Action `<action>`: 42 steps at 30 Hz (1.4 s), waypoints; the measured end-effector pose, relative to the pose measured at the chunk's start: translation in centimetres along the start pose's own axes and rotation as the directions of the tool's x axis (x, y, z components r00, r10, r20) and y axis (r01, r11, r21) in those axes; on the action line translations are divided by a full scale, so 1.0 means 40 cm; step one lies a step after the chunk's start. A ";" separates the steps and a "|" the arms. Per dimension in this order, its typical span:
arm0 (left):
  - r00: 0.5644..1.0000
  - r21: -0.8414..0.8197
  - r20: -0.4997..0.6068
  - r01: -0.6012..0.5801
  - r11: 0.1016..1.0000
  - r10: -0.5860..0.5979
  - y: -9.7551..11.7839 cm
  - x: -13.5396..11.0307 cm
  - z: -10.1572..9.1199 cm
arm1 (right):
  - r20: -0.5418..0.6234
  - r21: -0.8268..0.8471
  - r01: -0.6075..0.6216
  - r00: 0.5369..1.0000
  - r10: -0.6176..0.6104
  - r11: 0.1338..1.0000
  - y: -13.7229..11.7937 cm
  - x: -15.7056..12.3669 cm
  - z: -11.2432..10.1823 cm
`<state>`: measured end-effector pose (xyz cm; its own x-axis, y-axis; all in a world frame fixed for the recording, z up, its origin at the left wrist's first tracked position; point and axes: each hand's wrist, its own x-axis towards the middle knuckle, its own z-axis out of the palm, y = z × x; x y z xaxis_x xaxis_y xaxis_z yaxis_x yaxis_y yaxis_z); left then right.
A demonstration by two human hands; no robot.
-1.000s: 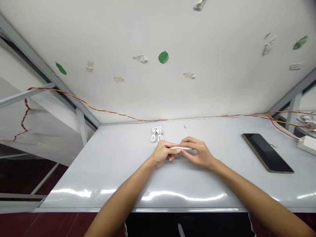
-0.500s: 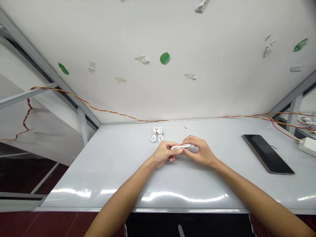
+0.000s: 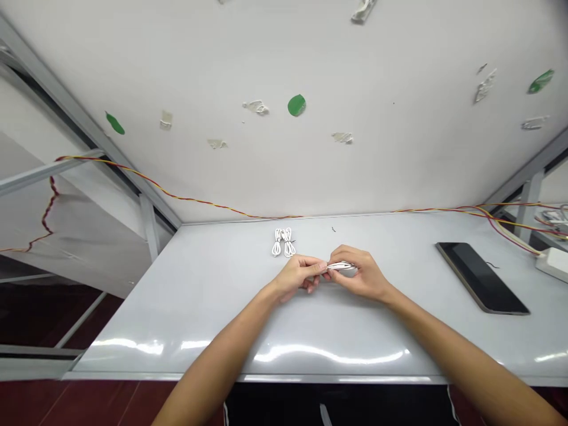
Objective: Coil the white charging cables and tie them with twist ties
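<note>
- Left grip (image 3: 296,277) and right grip (image 3: 362,275) meet above the middle of the surface (image 3: 199,307), with the folded cable (image 3: 342,266) held between them.
- Cable bundles (image 3: 283,242) lie on the surface behind the left grip, near the back edge.
- Tablet (image 3: 481,276) lies flat, well right of the right grip.
- Power strip (image 3: 552,260) sits right of the tablet.
- Twisted wire (image 3: 199,201) runs along the wall panel (image 3: 310,165) behind the surface.
</note>
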<state>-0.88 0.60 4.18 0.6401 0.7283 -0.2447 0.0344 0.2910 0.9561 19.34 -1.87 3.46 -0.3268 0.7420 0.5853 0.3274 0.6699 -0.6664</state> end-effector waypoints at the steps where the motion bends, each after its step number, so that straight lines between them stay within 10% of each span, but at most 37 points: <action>1: 1.000 0.044 -0.003 -0.029 0.999 0.029 0.000 0.001 -0.003 | -0.003 -0.011 0.011 1.000 -0.011 1.000 0.002 0.000 0.000; 13: 0.896 0.619 -0.210 -0.187 0.763 0.391 -0.014 0.012 -0.008 | 0.014 -0.186 0.013 1.000 -0.011 0.982 0.063 -0.018 0.015; 23: 0.668 0.988 -0.121 0.008 0.155 0.734 -0.060 0.032 -0.064 | -0.052 -0.331 -0.121 0.993 0.110 0.936 0.089 -0.019 0.015; 29: 0.734 0.967 -0.086 0.225 -0.123 0.674 -0.046 0.052 -0.097 | -0.029 -0.322 -0.150 0.988 0.149 0.935 0.090 -0.021 0.017; 42: 0.815 0.975 -0.114 0.200 -0.091 0.569 -0.053 0.041 -0.078 | -0.012 -0.328 -0.175 0.983 0.181 0.928 0.081 -0.017 0.015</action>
<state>-2.30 3.12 1.22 0.4534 0.8295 0.3260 0.8738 -0.4859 0.0210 20.08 -0.24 0.62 -0.2518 0.8511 0.4607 0.6521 0.5009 -0.5691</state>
